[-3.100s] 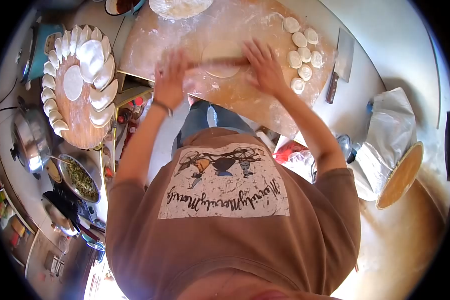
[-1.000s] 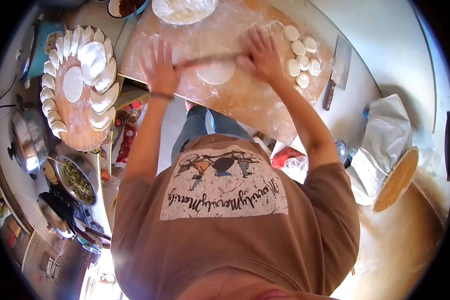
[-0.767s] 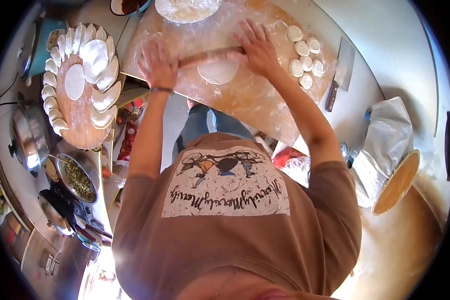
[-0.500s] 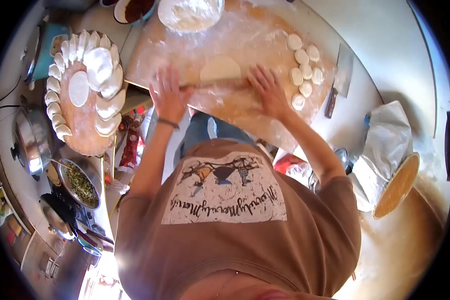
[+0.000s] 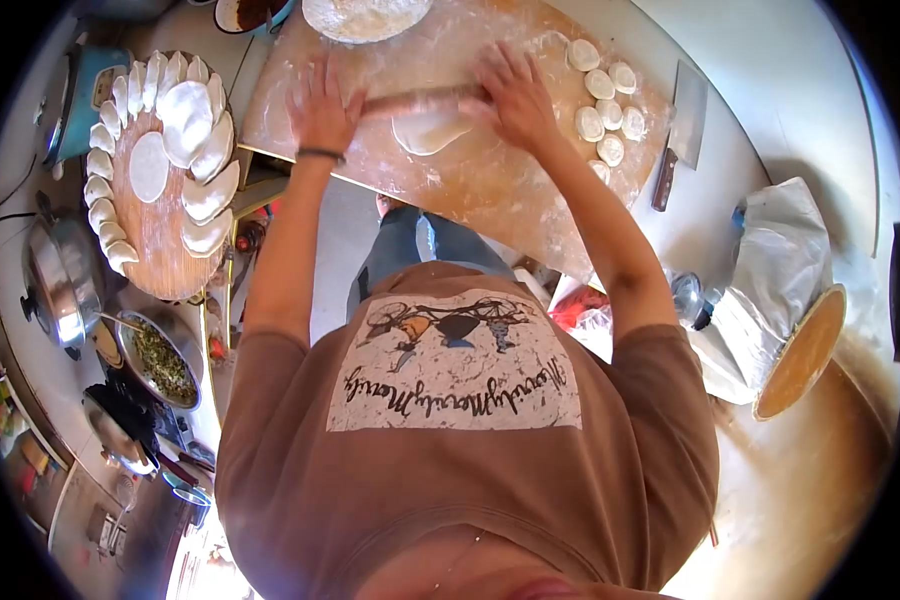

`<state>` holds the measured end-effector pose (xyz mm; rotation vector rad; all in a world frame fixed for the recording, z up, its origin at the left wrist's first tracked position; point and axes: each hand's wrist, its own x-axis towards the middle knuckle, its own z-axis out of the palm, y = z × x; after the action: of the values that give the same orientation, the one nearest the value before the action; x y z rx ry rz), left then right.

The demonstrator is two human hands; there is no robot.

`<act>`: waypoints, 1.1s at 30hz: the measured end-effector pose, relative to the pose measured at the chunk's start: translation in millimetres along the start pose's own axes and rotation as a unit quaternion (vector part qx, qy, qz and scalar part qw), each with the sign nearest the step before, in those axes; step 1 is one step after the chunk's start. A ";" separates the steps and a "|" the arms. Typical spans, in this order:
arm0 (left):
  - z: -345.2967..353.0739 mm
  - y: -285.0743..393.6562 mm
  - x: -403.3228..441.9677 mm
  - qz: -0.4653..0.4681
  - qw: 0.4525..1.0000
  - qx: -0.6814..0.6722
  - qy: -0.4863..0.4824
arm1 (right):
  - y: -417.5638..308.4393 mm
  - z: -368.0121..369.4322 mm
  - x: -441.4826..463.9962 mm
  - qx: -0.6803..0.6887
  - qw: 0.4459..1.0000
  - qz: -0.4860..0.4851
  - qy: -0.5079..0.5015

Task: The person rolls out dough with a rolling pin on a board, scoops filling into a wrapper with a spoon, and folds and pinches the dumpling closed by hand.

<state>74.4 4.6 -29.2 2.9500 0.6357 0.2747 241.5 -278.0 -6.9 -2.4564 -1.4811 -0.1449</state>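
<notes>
A rolling pin point(image 5: 420, 101) lies across a dough round point(image 5: 428, 135)

The person's left hand point(image 5: 323, 112) is laid flat with spread fingers at one end of the rolling pin; the right hand point(image 5: 513, 100) is extended in the same way at the other end. The dough round is on the floured board point(image 5: 490, 195), between the hands and partly covered by the rolling pin. Small dough pieces point(image 5: 608, 115) and a knife point(image 5: 682, 130) lie on the right hand's side.

Brown T-shirt point(image 5: 470, 490), pale printed panel point(image 5: 455, 365) (cursive lettering point(image 5: 403, 402)), dark wristband point(image 5: 320, 154), blue trousers point(image 5: 395, 245).
</notes>
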 end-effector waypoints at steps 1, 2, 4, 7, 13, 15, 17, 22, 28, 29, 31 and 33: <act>-4.3 2.2 -4.9 0.014 1.000 0.009 -0.008 | -0.7 -0.5 -5.7 -0.011 1.000 -0.003 -0.019; -10.1 4.2 -12.6 0.030 0.999 0.020 -0.016 | -2.4 -2.8 -13.8 -0.021 0.999 -0.005 -0.036; -32.0 8.3 -42.1 0.055 0.997 0.010 -0.045 | -16.4 -15.7 -41.5 0.006 0.998 -0.005 -0.069; -36.2 8.7 -98.3 0.079 0.993 -0.065 -0.053 | -46.7 -41.0 -79.2 0.069 0.993 -0.006 -0.095; -11.6 -4.1 -17.5 0.024 0.999 0.040 0.009 | -16.6 14.4 27.5 0.005 0.998 0.050 0.045; -18.1 -3.6 -25.3 0.063 0.998 0.013 -0.016 | -26.5 -1.0 -5.1 -0.026 0.999 0.014 -0.012; -29.8 2.2 -78.3 0.109 0.991 -0.052 -0.064 | -50.4 -21.8 -54.0 0.011 0.999 -0.002 -0.033; -62.2 31.9 -119.3 0.090 0.984 -0.151 0.037 | -68.8 -43.7 -102.3 0.184 0.977 0.080 -0.066; -74.1 64.2 -135.5 0.117 0.978 -0.171 0.039 | -67.6 -18.4 -17.5 0.179 0.953 0.244 -0.010; -73.3 66.4 -141.6 0.111 0.977 -0.179 0.027 | -74.8 -14.3 -6.3 0.144 0.957 0.251 -0.007; -69.5 68.3 -152.5 0.098 0.977 -0.190 0.025 | -85.0 -10.5 11.7 0.109 0.955 0.272 -0.052; -64.1 68.4 -162.7 0.082 0.977 -0.193 0.044 | -84.3 -7.0 21.1 0.104 0.939 0.292 -0.149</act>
<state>-56.9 -120.7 18.6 2.6247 0.3030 0.4867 177.7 -224.7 19.5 -2.6928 -0.7402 0.4924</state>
